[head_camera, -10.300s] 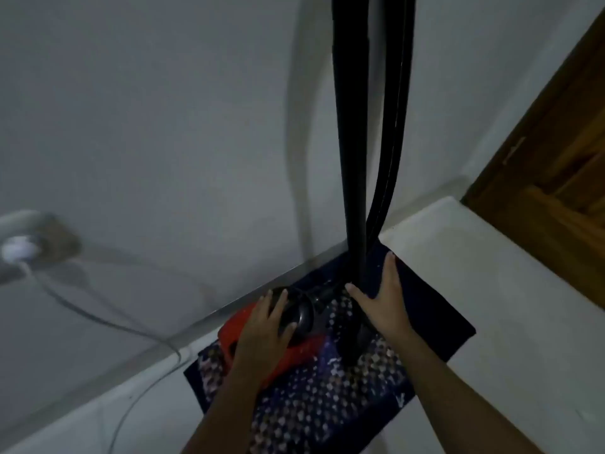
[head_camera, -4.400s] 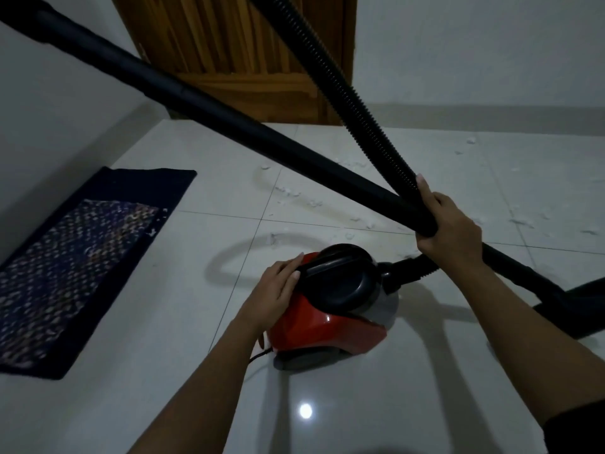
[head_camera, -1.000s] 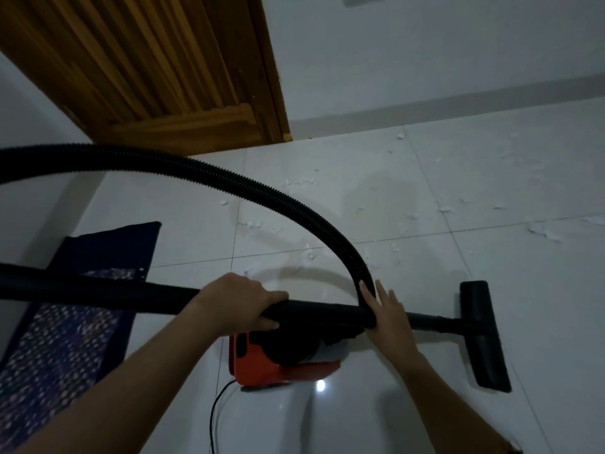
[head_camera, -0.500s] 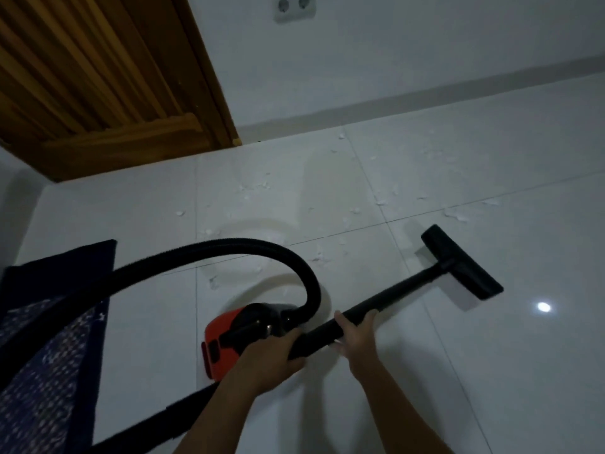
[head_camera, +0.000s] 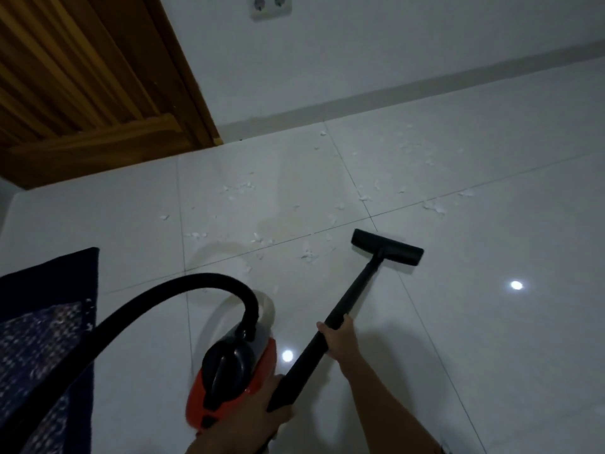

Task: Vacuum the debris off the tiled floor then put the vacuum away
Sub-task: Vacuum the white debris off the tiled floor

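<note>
Where the wand points: I see the black wand running straight from low centre, close to me, up and to the right. Its long axis slants away from me, and its far end aims toward the wall.
Floor head: the flat black floor head sits at the wand's far end on the tiled floor. Its long side lies crosswise to the wand, running left to right and dipping a little to the right.
Right hand: the right hand is clenched round the wand about midway along the stretch I can see.
Left hand: the left hand grasps the wand's near end at the bottom of my view.
Vacuum body: the red and black vacuum body stands on the floor just left of the wand. I cannot tell whether the left hand touches it.
Hose: the black hose rises from the body's far end, arches over and sweeps down to the lower left corner.
Debris: the debris is small white scraps scattered on the tiles, the nearest just left of the floor head and more beyond it toward the wall.
Mat: a dark patterned mat lies at the left edge, partly behind the hose.
Door and socket: a wooden door fills the upper left, with a double socket on the wall to its right.
</note>
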Motion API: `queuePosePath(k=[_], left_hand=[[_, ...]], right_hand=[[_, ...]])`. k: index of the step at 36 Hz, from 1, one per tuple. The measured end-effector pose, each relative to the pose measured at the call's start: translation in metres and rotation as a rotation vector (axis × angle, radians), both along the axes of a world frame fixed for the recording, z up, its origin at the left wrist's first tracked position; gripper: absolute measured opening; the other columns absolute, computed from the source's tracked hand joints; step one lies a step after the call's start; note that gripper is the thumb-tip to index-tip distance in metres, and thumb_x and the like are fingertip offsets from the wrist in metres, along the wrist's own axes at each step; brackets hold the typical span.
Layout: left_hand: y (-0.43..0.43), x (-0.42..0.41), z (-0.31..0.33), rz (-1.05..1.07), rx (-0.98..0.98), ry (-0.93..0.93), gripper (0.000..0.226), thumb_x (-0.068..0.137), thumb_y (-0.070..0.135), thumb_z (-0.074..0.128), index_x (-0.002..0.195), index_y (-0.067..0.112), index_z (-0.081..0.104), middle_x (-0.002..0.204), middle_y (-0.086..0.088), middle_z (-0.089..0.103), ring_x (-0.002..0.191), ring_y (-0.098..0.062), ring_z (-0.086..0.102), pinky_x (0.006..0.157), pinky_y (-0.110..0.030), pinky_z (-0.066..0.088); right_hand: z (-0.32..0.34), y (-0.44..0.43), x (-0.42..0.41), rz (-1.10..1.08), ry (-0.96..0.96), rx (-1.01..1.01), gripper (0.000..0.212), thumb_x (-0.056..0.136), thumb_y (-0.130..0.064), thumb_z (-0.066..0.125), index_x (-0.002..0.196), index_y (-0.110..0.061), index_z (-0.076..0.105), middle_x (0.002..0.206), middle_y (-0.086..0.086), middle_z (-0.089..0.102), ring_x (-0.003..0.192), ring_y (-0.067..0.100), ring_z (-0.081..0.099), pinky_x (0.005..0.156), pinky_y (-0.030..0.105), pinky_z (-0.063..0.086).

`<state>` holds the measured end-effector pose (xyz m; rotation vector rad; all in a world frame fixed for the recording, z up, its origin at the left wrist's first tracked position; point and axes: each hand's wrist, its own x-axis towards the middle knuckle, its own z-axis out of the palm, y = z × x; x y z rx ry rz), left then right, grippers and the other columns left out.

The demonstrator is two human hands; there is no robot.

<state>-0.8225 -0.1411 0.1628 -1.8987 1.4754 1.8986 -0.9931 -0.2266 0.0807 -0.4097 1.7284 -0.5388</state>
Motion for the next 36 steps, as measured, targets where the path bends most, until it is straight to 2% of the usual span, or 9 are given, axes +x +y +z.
queuePosePath(k=[3,8,11,15,18,21,26,31,36], left_hand=[[0.002,0.000,-0.001,0.036,0.015,0.010,0.057,0.071,0.043,0.060,0.115,0.065,0.032,0.128,0.024,0.049,0.102,-0.002,0.061,0.088,-0.011,0.043],[0.002,-0.006,0.011,0.136,0.044,0.015,0.036,0.086,0.020,0.055,0.088,0.049,0.034,0.118,0.020,0.035,0.079,0.017,0.041,0.064,0.002,0.036],[0.009,-0.003,0.013,0.073,0.044,-0.024,0.047,0.073,0.034,0.058,0.110,0.049,0.033,0.136,0.007,0.030,0.113,-0.003,0.049,0.084,-0.009,0.041],[0.024,0.000,-0.022,0.037,0.058,-0.014,0.095,0.043,0.055,0.060,0.129,0.063,0.021,0.151,0.007,0.016,0.145,-0.017,0.017,0.115,-0.030,0.028],[0.023,-0.016,-0.001,0.065,0.119,0.009,0.088,0.059,0.032,0.067,0.133,0.039,0.021,0.118,0.013,0.042,0.115,-0.007,0.049,0.096,-0.017,0.041],[0.016,-0.027,0.019,0.119,0.136,0.015,0.058,0.084,0.011,0.057,0.124,0.033,0.021,0.088,0.013,0.036,0.077,0.004,0.045,0.058,-0.005,0.035],[0.032,-0.030,0.014,0.211,0.167,0.052,0.085,0.066,0.021,0.060,0.141,0.024,0.020,0.100,0.010,0.048,0.088,-0.008,0.056,0.061,-0.010,0.039],[0.047,-0.040,0.020,0.234,0.158,0.028,0.075,0.084,0.008,0.058,0.143,0.022,0.014,0.110,-0.001,0.051,0.095,-0.014,0.055,0.054,-0.006,0.036],[0.069,-0.060,0.024,0.308,0.177,0.020,0.068,0.085,0.005,0.058,0.139,0.017,0.019,0.086,0.008,0.053,0.073,-0.008,0.056,0.056,-0.009,0.040]], right_hand=[[0.002,0.008,0.014,-0.005,-0.101,0.019,0.070,0.078,-0.008,0.073,0.136,-0.004,0.033,0.117,0.021,0.057,0.101,0.034,0.062,0.090,0.050,0.053],[0.008,0.014,0.028,-0.013,-0.231,0.040,0.067,0.085,-0.005,0.064,0.139,-0.018,0.028,0.117,0.019,0.052,0.090,0.027,0.059,0.081,0.050,0.056],[0.004,0.011,0.032,0.029,-0.163,0.021,0.057,0.087,-0.007,0.062,0.136,-0.009,0.032,0.104,0.016,0.054,0.085,0.026,0.059,0.083,0.050,0.055],[-0.003,0.011,0.038,0.124,-0.091,0.013,0.050,0.088,-0.011,0.060,0.132,-0.004,0.036,0.095,0.009,0.052,0.088,0.028,0.057,0.085,0.047,0.054],[-0.008,0.013,0.042,0.177,-0.058,0.005,0.049,0.089,-0.012,0.058,0.133,-0.003,0.038,0.097,0.009,0.054,0.093,0.029,0.057,0.089,0.047,0.051],[-0.018,0.021,0.044,0.225,-0.008,-0.004,0.055,0.090,-0.022,0.058,0.138,-0.007,0.037,0.115,0.018,0.058,0.104,0.035,0.059,0.093,0.045,0.051],[-0.020,0.038,0.039,0.220,-0.054,0.001,0.059,0.079,-0.025,0.068,0.130,-0.010,0.043,0.110,0.014,0.060,0.101,0.032,0.062,0.092,0.048,0.053],[-0.008,0.050,0.028,0.149,-0.197,-0.011,0.067,0.074,-0.005,0.069,0.130,-0.020,0.036,0.102,0.020,0.056,0.071,0.027,0.063,0.077,0.049,0.059],[0.000,0.068,0.018,0.177,-0.198,-0.031,0.068,0.081,0.002,0.056,0.138,-0.022,0.028,0.086,0.015,0.052,0.056,0.019,0.055,0.061,0.034,0.053]])
